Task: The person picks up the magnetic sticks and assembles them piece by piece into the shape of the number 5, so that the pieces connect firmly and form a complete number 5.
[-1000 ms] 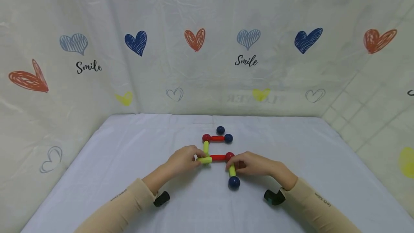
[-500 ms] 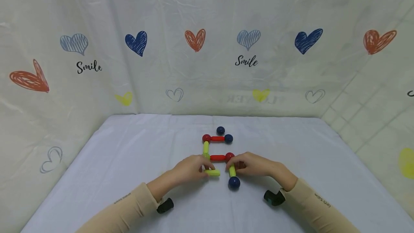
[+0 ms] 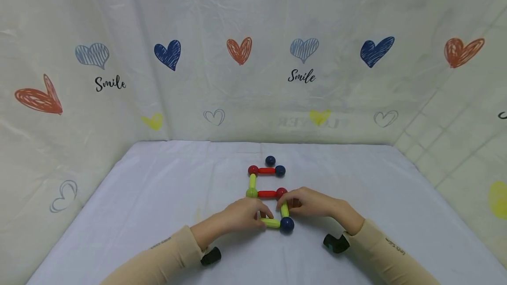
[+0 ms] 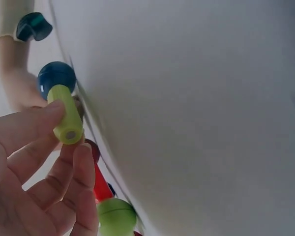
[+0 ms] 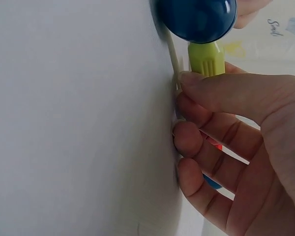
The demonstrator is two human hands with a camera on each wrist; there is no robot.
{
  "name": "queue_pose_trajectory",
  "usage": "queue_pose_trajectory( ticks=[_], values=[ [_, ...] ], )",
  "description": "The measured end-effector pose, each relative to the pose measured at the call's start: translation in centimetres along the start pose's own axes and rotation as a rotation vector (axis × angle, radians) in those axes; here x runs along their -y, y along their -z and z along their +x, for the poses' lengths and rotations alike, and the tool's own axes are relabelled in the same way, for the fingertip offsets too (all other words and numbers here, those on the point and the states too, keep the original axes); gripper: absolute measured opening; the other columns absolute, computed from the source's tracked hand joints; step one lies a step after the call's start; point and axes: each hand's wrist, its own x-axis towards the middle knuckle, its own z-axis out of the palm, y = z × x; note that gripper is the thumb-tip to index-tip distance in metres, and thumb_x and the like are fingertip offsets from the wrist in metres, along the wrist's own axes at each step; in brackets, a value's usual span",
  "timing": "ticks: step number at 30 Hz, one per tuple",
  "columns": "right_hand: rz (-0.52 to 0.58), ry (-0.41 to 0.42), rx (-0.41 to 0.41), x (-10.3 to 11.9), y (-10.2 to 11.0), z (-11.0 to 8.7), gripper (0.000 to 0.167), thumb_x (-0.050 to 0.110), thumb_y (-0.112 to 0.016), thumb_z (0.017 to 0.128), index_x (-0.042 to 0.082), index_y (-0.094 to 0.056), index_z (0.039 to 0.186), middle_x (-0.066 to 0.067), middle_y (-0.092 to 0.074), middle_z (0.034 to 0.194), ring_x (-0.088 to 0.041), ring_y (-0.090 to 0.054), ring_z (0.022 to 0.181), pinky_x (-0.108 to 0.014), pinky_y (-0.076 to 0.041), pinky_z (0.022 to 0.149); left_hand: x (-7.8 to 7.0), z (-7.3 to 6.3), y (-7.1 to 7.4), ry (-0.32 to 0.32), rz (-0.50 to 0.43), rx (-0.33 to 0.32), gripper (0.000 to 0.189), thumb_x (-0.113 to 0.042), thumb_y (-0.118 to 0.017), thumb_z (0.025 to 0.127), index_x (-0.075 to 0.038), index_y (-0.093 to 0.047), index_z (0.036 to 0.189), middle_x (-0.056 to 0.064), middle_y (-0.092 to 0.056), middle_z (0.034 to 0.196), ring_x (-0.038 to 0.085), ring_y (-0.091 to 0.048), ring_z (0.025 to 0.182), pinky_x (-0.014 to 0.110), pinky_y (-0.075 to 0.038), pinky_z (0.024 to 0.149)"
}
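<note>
My left hand [image 3: 244, 215] pinches a yellow-green rod [image 4: 67, 120] between thumb and fingers. The rod's far end meets a dark blue ball [image 3: 287, 224]; its near end is free and shows a grey metal dot. With thumb and fingertips my right hand [image 3: 310, 201] grips another yellow-green rod [image 5: 206, 59], which joins that blue ball to a red ball [image 3: 281, 193]. From the red ball a red rod [image 3: 267, 194] runs left to a green ball [image 3: 251, 192]. A third yellow-green rod [image 3: 252, 181] rises to another red ball [image 3: 253, 170].
At the far end, a red rod [image 3: 266, 171] links the upper red ball to a dark blue ball [image 3: 280, 170]. A loose dark blue ball [image 3: 270, 160] lies just behind it. White cloth [image 3: 166, 188] covers the table, and a heart-printed curtain [image 3: 269, 96] hangs behind.
My left hand has brought its rod toward me and to the right, from beside the green ball to the near blue ball. My right hand has kept its grip in place.
</note>
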Motion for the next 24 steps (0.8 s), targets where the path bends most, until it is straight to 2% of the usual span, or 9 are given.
queue_pose_trajectory(
  ticks=[7,14,20,24],
  values=[
    [-0.011,0.014,-0.005,0.1,0.0,-0.1,0.024,0.001,-0.068,0.096,0.014,-0.073,0.117,0.009,-0.062,0.092,-0.009,-0.055,0.085,-0.026,-0.053,0.080,-0.8,0.0,0.2,0.005,0.013,0.005,0.025,-0.016,-0.084,0.087,-0.020,-0.080,0.111,-0.014,-0.068,0.089,0.005,-0.058,0.072,0.021,-0.049,0.068],
    [-0.031,-0.009,-0.001,0.3,0.2,-0.2,0.027,0.001,-0.069,0.096,0.013,-0.073,0.120,0.010,-0.065,0.098,-0.008,-0.056,0.086,-0.027,-0.053,0.082,-0.8,-0.1,0.4,0.010,0.000,0.010,0.023,-0.016,-0.083,0.088,-0.021,-0.080,0.110,-0.014,-0.068,0.089,0.005,-0.058,0.072,0.022,-0.049,0.068],
    [-0.046,-0.053,0.044,1.5,0.5,-1.3,0.033,0.003,-0.068,0.096,0.016,-0.072,0.126,0.012,-0.065,0.091,-0.006,-0.057,0.079,-0.026,-0.053,0.076,-0.7,-0.1,0.3,0.004,-0.009,0.016,0.024,-0.015,-0.083,0.087,-0.021,-0.080,0.111,-0.014,-0.068,0.088,0.005,-0.058,0.074,0.022,-0.049,0.070],
    [-0.034,-0.097,0.103,2.6,0.7,-2.3,0.039,0.003,-0.069,0.095,0.018,-0.070,0.130,0.013,-0.064,0.089,-0.005,-0.056,0.078,-0.025,-0.052,0.074,-0.6,-0.1,0.3,-0.003,-0.003,0.013,0.024,-0.014,-0.084,0.087,-0.021,-0.079,0.110,-0.014,-0.067,0.087,0.005,-0.058,0.074,0.021,-0.049,0.069]
  ],
)
